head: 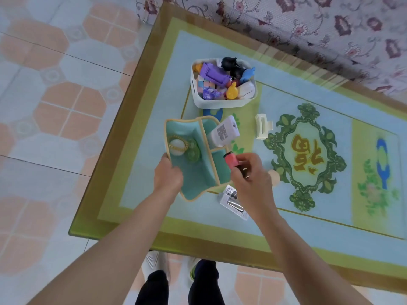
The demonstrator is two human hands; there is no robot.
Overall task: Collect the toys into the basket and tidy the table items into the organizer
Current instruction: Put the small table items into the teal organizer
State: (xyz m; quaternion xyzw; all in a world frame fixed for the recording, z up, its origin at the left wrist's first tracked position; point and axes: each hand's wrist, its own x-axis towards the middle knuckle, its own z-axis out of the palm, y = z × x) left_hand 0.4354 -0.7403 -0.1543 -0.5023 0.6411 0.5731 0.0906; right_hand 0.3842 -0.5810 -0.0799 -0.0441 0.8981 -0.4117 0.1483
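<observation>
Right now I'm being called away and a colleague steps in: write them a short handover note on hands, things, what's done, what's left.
Left hand grips the organizer's near rim. Right hand pinches a pink bottle at the organizer's right edge, not yet released.
Done: toys fill the basket; a white tube and round cases sit in the organizer.
Left: drop the bottle in, then the hair clip, the small box and the round beige item beside the right hand.

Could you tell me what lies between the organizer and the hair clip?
Head view: a white bottle, leaning out of the organizer toward the hair clip.
</observation>
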